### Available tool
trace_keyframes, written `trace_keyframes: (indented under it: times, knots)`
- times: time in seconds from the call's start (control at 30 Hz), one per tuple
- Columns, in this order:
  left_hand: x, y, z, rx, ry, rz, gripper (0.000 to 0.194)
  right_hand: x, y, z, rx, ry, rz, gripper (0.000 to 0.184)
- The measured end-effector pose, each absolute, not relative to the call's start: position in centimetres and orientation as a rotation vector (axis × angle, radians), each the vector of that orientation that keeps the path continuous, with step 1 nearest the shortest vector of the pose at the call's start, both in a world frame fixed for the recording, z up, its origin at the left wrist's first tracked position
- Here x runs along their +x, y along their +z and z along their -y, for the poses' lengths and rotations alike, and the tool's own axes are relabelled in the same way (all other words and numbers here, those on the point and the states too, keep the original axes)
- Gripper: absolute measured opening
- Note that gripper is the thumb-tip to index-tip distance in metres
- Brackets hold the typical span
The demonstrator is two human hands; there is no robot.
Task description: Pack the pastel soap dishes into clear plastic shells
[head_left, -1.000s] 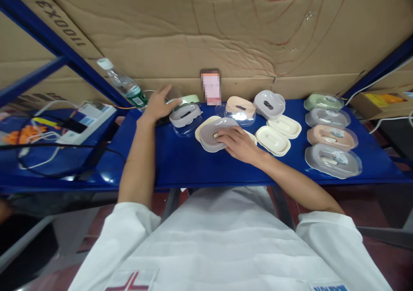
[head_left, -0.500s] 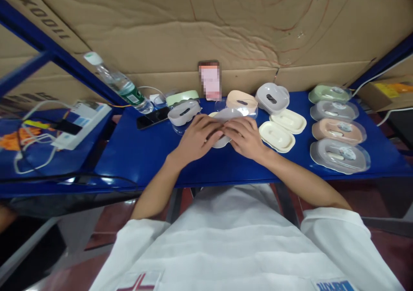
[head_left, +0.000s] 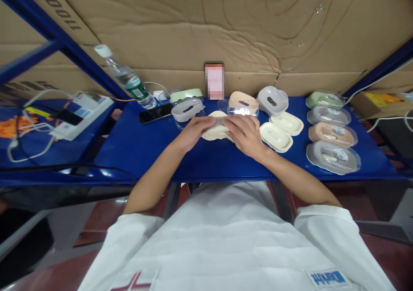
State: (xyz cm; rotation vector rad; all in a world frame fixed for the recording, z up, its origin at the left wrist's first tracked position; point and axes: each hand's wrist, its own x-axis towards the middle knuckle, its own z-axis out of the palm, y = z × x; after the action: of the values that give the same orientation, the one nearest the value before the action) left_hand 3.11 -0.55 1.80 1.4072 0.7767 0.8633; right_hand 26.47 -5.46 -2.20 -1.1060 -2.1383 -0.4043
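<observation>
My left hand [head_left: 192, 132] and my right hand [head_left: 245, 134] both grip a cream oval soap-dish part [head_left: 217, 130] on the blue shelf [head_left: 155, 149], one hand at each end, fingers curled over its rim. A grey piece lies between the fingertips on top of it, mostly hidden. Just behind stand a grey dish [head_left: 187, 109], a peach dish [head_left: 243, 102] on a clear base and a tilted grey dish [head_left: 271, 99]. Two cream trays [head_left: 276, 136] [head_left: 288, 123] lie to the right of my right hand.
Several lidded dishes, green [head_left: 324, 99], grey [head_left: 328, 115], peach [head_left: 333, 135] and grey [head_left: 333, 157], line the shelf's right end. A phone [head_left: 214, 81] leans on the cardboard wall. A water bottle [head_left: 126, 78], a dark phone [head_left: 155, 113] and a power strip [head_left: 82, 113] with cables sit left.
My left hand came back from the far left dishes and joined my right hand on the centre piece. The grey lid that covered the cream part is now mostly out of sight.
</observation>
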Motion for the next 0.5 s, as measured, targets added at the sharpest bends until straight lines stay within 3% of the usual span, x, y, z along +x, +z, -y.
trace_keyframes:
  times: [0.3,0.5]
  knots:
    - [3.5,0.6,-0.7,1.233,0.814,-0.851,0.057,27.1,-1.4,5.6,-1.084,-0.237,2.149,0.040]
    - [-0.5,3.2,-4.2,1.835,1.477,-1.265,0.069,26.9,-2.4,4.9,-0.978,-0.289,2.186,0.039]
